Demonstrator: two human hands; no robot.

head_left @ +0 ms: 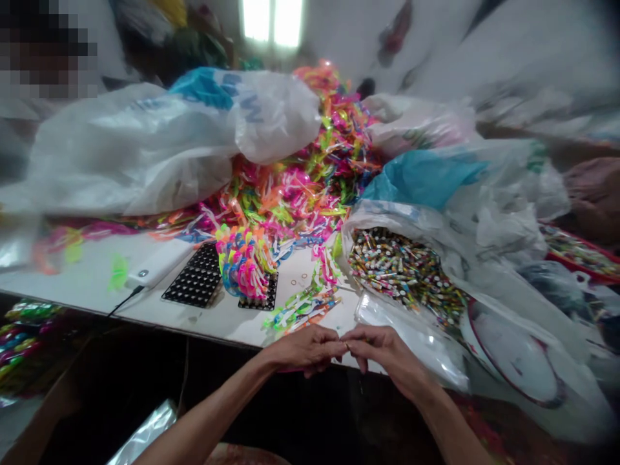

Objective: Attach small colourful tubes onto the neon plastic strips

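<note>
At the table's front edge, my left hand point(312, 349) and my right hand point(380, 349) meet fingertip to fingertip. Both are closed in a pinch. Between them shows a tiny yellowish bit, too small to name. A trace of pink peeks out beneath the left hand. Just beyond them lies a loose bunch of neon plastic strips point(305, 309) in green, orange and white. Two small rings point(298, 279) lie on the white tabletop. To their left, a cluster of bright looped plastic pieces point(245, 265) stands on a black perforated tray point(259, 300).
Another black tray point(194, 274) and a white device with a cable point(159, 261) lie left. A large heap of neon plastic pieces point(295, 194) rises behind, between plastic bags point(135, 142). Rightward are an open bag of small cylindrical pieces point(402, 265), clear sleeves point(411, 342) and a red-rimmed basin point(513, 355).
</note>
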